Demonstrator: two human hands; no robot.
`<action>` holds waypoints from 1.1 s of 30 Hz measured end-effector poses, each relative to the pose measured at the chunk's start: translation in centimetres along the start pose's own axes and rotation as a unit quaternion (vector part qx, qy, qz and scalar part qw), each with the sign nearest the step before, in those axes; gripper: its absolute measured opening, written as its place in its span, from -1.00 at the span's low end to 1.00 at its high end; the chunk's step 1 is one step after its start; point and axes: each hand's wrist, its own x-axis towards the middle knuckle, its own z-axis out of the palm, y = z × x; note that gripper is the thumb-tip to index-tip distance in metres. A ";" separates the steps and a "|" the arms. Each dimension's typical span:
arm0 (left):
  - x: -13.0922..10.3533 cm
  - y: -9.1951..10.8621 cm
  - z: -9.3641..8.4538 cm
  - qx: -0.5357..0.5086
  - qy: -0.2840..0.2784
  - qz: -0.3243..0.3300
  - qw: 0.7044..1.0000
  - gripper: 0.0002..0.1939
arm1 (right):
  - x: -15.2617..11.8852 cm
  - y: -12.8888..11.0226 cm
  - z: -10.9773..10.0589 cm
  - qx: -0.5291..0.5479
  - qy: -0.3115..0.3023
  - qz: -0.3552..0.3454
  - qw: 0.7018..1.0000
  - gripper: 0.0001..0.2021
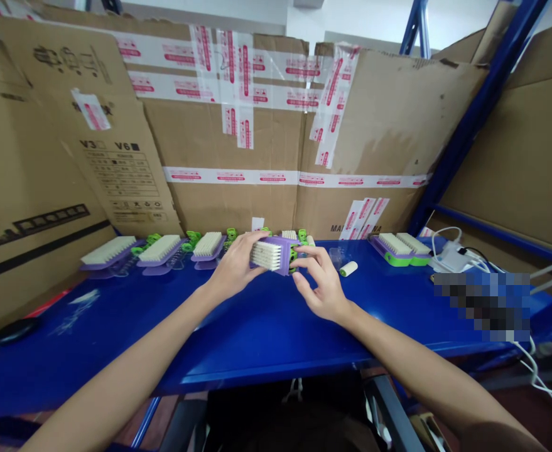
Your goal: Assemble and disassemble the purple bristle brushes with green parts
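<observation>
Near the middle of the view, my left hand (238,263) grips a purple brush (267,255) with pale bristles by its left end, above the blue table (266,333). At the brush's right end is a green part (293,257). The fingers of my right hand (321,282) are bent and touch this green part; thumb and forefinger are apart. Behind my hands, another brush (289,235) is partly hidden. A small white roller with a green end (348,269) lies to the right of my right hand.
Several purple brushes (159,248) with green parts stand in a row at the back left. Two green-based brushes (400,249) sit at the back right. White cables and a charger (452,257) lie far right; cardboard (228,144) walls the back. A black disc (16,331) lies far left.
</observation>
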 end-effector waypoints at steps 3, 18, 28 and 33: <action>0.0 -0.2 0.0 -0.005 -0.003 -0.007 1.000 -0.22 | -0.1 0.0 0.0 0.006 -0.005 0.009 1.000 -0.83; 0.1 -0.4 0.0 0.005 0.010 -0.019 1.000 -0.23 | 0.4 -0.2 0.0 0.005 -0.010 -0.042 0.999 -0.82; 0.1 0.0 -0.1 0.018 0.017 0.000 1.000 -0.21 | 0.3 0.0 0.0 0.013 -0.012 -0.025 1.000 -0.74; 0.1 -0.2 0.1 0.013 0.021 -0.010 1.000 -0.21 | 0.4 0.1 -0.1 0.021 -0.012 -0.013 1.000 -0.79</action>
